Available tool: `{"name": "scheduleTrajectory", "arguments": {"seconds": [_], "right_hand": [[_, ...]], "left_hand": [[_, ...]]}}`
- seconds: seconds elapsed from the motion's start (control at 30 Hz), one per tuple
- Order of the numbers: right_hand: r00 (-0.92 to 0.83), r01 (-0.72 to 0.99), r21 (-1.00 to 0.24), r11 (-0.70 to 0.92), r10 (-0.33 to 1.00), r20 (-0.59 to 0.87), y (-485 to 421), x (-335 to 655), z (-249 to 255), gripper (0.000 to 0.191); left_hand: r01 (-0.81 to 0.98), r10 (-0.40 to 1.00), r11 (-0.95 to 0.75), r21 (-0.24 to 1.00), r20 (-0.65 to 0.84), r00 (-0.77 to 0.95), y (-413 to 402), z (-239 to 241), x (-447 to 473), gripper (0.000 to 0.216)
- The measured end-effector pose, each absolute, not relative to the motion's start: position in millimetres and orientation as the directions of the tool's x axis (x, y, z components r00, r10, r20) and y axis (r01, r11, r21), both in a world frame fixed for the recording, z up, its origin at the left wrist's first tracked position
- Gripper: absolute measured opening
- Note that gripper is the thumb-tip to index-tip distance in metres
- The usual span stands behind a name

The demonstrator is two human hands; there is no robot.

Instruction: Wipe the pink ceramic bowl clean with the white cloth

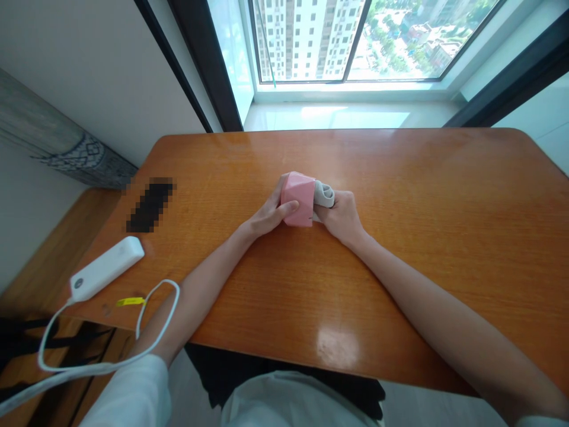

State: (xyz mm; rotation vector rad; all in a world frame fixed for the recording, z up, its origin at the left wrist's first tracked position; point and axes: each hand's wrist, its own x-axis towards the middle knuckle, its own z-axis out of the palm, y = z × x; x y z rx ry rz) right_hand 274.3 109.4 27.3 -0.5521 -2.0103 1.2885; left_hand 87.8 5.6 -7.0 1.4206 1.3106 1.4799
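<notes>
A pink faceted box-like object (297, 198) sits near the middle of the orange wooden table (400, 284). My left hand (269, 214) grips its left side, thumb across the front face. My right hand (341, 218) is closed around a rolled grey-white cloth (324, 194) that pokes out against the pink object's right side. Both forearms rest on the table.
A white power bank (106, 268) with a white cable (151, 332) lies at the table's left front corner beside a small yellow tag (130, 302). A dark blurred patch (149, 204) lies further back on the left. A window sill (347, 115) runs behind the table.
</notes>
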Motion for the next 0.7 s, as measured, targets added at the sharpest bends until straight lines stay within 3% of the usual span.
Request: {"name": "scheduleTrajectory", "arguments": {"seconds": [0.1, 0.23, 0.33, 0.47, 0.57, 0.7], "right_hand": [[-0.651, -0.046, -0.927, 0.372, 0.693, 0.310, 102.0, 274.3, 28.0, 0.020], [-0.751, -0.081, -0.933, 0.351, 0.594, 0.289, 103.5, 277.5, 26.9, 0.020], [-0.773, -0.039, -0.885, 0.464, 0.546, 0.321, 114.6, 279.5, 24.8, 0.024], [-0.697, 0.018, -0.802, 0.598, 0.583, 0.418, 118.8, 278.1, 25.1, 0.031], [-0.626, -0.034, -0.843, 0.536, 0.646, 0.436, 109.1, 275.7, 28.2, 0.024], [-0.677, -0.078, -0.924, 0.373, 0.661, 0.324, 98.9, 274.4, 30.4, 0.023]], "left_hand": [[0.170, 0.945, -0.280, 0.945, 0.302, -0.124, 5.9, -6.0, 89.8, 0.101], [0.164, 0.950, -0.257, 0.952, 0.280, -0.139, 3.5, -4.6, 88.7, 0.097], [0.156, 0.950, -0.237, 0.959, 0.262, -0.170, 2.7, -6.9, 86.2, 0.092], [0.169, 0.951, -0.236, 0.957, 0.264, -0.164, 4.7, -9.3, 87.3, 0.097], [0.177, 0.949, -0.263, 0.948, 0.288, -0.131, 6.2, -7.8, 90.7, 0.100], [0.167, 0.952, -0.263, 0.950, 0.283, -0.112, 6.0, -6.0, 91.1, 0.102]]}}
